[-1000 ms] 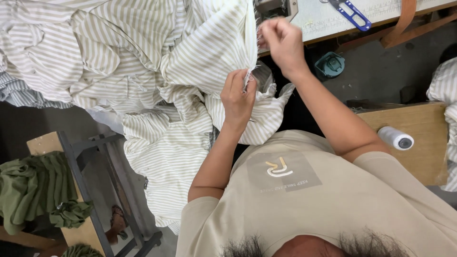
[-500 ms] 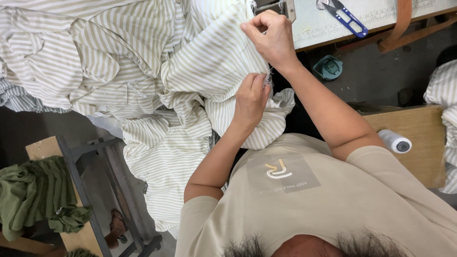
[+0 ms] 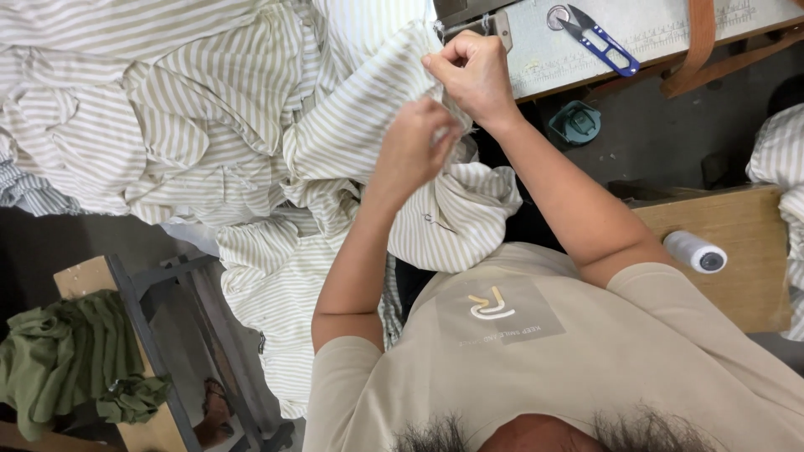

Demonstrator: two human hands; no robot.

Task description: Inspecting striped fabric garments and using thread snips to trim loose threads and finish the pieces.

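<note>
Striped cloth [image 3: 368,125] is being pinched by both the left hand [image 3: 414,146] and right hand [image 3: 473,75] near the far sewing table [image 3: 544,50]; stitching seemingly not begun.

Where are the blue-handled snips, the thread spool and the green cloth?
blue-handled snips [image 3: 605,40]: head view, on the blue handle.
thread spool [image 3: 694,250]: head view, on its white side.
green cloth [image 3: 63,360]: head view, middle of the folds.

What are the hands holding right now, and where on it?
Both the left hand and the right hand pinch a bunched fold of the striped fabric near its edge, beside the sewing machine table.
</note>
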